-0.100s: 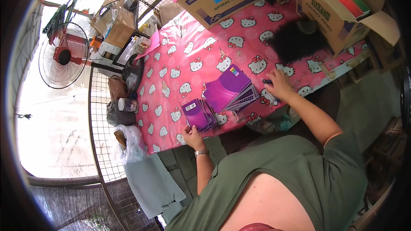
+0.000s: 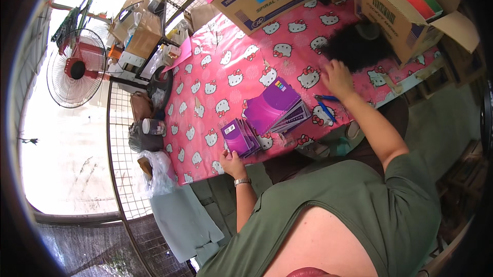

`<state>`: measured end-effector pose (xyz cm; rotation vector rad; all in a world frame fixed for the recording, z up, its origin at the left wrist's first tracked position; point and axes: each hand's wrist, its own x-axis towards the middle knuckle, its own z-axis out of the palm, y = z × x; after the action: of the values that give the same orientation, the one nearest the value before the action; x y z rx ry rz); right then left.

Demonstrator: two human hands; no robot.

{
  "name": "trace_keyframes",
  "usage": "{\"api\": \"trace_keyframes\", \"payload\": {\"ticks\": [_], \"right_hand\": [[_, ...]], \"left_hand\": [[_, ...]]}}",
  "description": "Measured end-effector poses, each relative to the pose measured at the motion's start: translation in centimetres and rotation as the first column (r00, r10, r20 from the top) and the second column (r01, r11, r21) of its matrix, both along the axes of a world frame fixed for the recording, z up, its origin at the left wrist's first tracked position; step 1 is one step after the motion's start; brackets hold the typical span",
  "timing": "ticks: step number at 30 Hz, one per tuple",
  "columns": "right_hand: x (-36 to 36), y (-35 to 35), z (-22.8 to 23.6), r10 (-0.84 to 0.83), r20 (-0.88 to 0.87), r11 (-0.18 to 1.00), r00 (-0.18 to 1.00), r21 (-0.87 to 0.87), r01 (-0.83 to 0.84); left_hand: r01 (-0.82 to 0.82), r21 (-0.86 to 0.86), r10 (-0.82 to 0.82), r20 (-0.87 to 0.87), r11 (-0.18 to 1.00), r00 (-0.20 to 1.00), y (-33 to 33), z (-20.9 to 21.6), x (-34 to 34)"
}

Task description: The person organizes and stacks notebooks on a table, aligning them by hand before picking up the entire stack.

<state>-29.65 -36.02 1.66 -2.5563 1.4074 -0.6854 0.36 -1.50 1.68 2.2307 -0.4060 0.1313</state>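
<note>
The person's left hand (image 2: 232, 163) rests with loosely open fingers at the near table edge, touching a small purple notebook stack (image 2: 240, 137), while the right hand (image 2: 336, 78), fingers spread, lies flat beside two blue pens (image 2: 324, 106) near a larger purple stack (image 2: 276, 106).

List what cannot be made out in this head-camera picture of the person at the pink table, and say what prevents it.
- Right hand: palm faces down, so whether it grips anything is hidden.
- Blue pens: too small for detail.
- Black item past that hand: dark, shape unclear.
- Left hand by the small purple stack: contact unclear.
- Right-hand cardboard box: cut by the top edge.
</note>
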Motion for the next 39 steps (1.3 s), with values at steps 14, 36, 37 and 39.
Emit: {"api": "trace_keyframes", "payload": {"ticks": [14,36,37,39], "right_hand": [[-0.7,-6.3,0.5,-0.140,0.069,0.990,0.988,0.038,0.138],[8.8,-2.6,0.1,0.176,0.561,0.903,0.809,0.235,-0.360],[7.4,-1.2,3.4,0.277,0.667,0.854,0.692,0.159,-0.495],[3.7,2.6,11.2,0.410,0.755,0.754,0.512,0.035,-0.656]], "left_hand": [[0.632,0.638,-0.897,0.336,0.440,0.287,-14.3,18.3,-14.0],[0.759,0.435,-0.852,0.434,0.484,0.294,-15.5,20.4,-11.7],[0.750,0.440,-0.849,0.432,0.493,0.305,-15.2,20.1,-11.5],[0.765,0.438,-0.861,0.413,0.473,0.296,-15.3,20.1,-11.7]]}}
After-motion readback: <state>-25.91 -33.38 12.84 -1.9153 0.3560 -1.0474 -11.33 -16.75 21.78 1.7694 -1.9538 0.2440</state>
